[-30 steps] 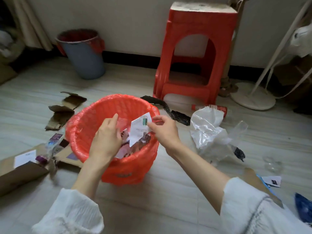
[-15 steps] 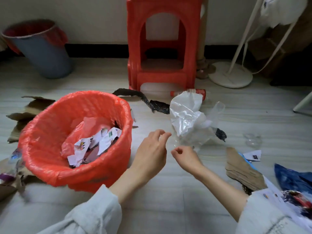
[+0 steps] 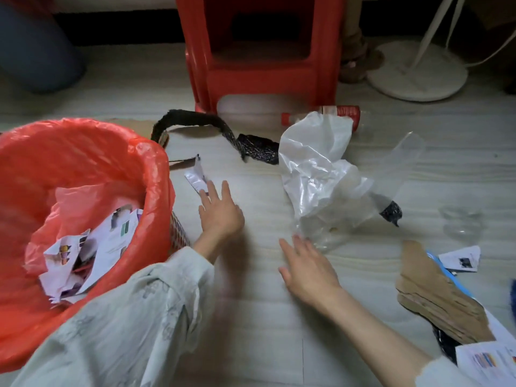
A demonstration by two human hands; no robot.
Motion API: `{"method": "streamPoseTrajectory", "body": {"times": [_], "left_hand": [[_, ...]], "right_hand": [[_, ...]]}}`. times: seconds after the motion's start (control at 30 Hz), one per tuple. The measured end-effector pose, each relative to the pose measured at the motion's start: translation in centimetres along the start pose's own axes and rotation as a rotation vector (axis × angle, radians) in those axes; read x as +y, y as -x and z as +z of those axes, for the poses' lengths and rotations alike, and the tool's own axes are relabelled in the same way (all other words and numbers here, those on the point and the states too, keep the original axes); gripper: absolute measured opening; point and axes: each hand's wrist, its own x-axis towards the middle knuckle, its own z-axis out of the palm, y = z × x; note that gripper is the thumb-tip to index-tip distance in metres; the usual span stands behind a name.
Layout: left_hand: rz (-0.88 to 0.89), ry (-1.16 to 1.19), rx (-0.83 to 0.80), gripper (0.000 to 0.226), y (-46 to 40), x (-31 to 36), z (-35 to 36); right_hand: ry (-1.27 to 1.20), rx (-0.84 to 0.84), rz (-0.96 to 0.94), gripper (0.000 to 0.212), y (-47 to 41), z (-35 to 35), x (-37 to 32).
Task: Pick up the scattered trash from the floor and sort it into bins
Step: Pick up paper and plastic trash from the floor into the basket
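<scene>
Both hands have dropped from mid-air toward the floor since the earlier frame, and the view has swung right, past the bin. The left hand [image 3: 220, 212] reaches with fingers straight and spread, holding nothing, its fingertips at or just short of the small white paper wrapper scrap [image 3: 196, 177]; blur hides whether they touch. The right hand [image 3: 307, 268] is likewise spread and empty, fingertips at the near edge of the crumpled clear plastic bag [image 3: 321, 174]. Both pieces look feather-light and limp: the scrap wants a pinch at its raised edge, the slippery bag a gathered fistful. The red-lined wicker bin [image 3: 156, 169] of torn paper stands just left of the left hand.
</scene>
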Motion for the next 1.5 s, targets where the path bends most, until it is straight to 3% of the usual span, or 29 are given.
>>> {"method": "streamPoseTrajectory", "body": {"times": [0.1,0.2,0.23,0.37,0.53,0.7,0.87,0.97,1.1,1.2,1.27,1.5], "left_hand": [[-0.015,-0.021,0.027,0.063,-3.0,-0.6,0.4],[0.001,-0.045,0.006,0.062,-5.2,-2.7,0.7],[0.006,-0.05,-0.008,0.061,-5.5,-3.6,0.9],[0.044,-0.1,-0.006,0.062,-5.8,-6.4,2.3],[0.105,-0.132,0.069,0.068,-5.4,-7.6,3.8],[0.106,-0.121,0.113,0.076,-5.4,-7.5,4.3],[0.099,-0.128,0.112,0.075,-5.6,-7.7,4.2],[0.115,-0.128,0.141,0.071,-5.8,-7.9,4.4],[0.119,-0.161,0.125,0.075,-5.7,-7.8,4.3],[0.109,-0.159,0.083,0.078,-5.8,-7.9,4.2],[0.099,-0.154,0.08,0.08,-5.9,-7.9,4.2],[0.102,-0.1,0.088,0.071,-4.4,-7.3,4.0]], "right_hand": [[0.05,-0.021,0.132,0.058,-0.8,0.2,1.1],[0.084,0.165,0.173,0.039,-1.1,-0.2,0.4],[0.049,0.219,0.167,0.032,-1.2,-0.7,-0.3],[-0.226,0.142,0.055,0.033,-3.7,-2.3,-3.8],[-0.431,0.283,-0.029,0.035,-9.9,-3.7,-6.8],[-0.152,0.395,-0.066,0.052,-17.8,-6.5,-6.5],[0.075,0.134,0.052,0.061,-23.4,-7.6,-5.6],[0.129,0.101,0.038,0.058,-23.7,-7.0,-5.6],[0.266,0.238,-0.072,0.053,-22.4,-5.8,-6.2],[0.239,0.311,-0.112,0.039,-20.2,-4.7,-6.2],[0.22,0.348,-0.144,0.044,-18.7,-3.6,-6.1],[0.312,0.318,-0.148,0.021,-12.4,-0.3,-5.6]]}}
